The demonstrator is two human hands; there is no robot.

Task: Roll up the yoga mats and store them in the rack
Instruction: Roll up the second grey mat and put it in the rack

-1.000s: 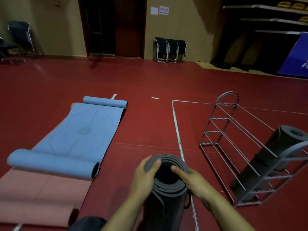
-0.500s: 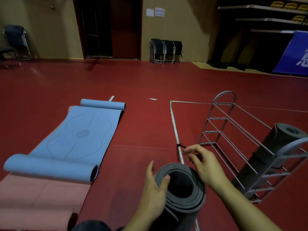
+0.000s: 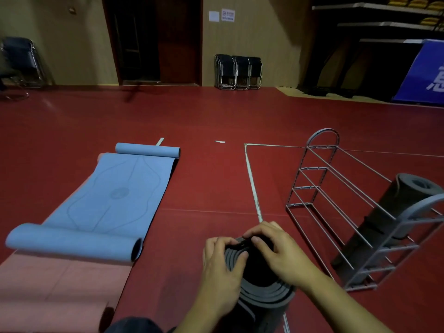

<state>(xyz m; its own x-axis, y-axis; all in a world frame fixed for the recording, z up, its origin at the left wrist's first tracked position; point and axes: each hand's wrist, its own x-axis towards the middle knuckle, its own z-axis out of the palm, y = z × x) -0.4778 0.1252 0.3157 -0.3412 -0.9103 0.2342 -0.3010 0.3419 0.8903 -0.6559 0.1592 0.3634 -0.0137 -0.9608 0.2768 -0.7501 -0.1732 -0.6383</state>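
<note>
A rolled dark grey yoga mat (image 3: pixel 264 299) stands on end in front of me. My left hand (image 3: pixel 222 265) grips its top rim from the left. My right hand (image 3: pixel 278 251) holds the rim from the right and pinches a black strap (image 3: pixel 242 245) at the top edge. The grey wire rack (image 3: pixel 336 203) lies on the floor to the right, with another rolled dark mat (image 3: pixel 394 212) in it. A blue mat (image 3: pixel 113 198) lies flat at left, both ends curled. A pink mat (image 3: pixel 48 289) lies flat at the lower left.
The red floor (image 3: pixel 204 179) has white tape lines (image 3: pixel 252 183) between the mats and the rack. Folded chairs (image 3: pixel 237 72) stand against the far wall by a dark doorway. Shelving and a blue banner (image 3: pixel 422 75) fill the back right.
My right hand came back from beside the rack with the black strap and now rests on the mat's top rim. My left hand curled over the rim. The mat stands more upright.
</note>
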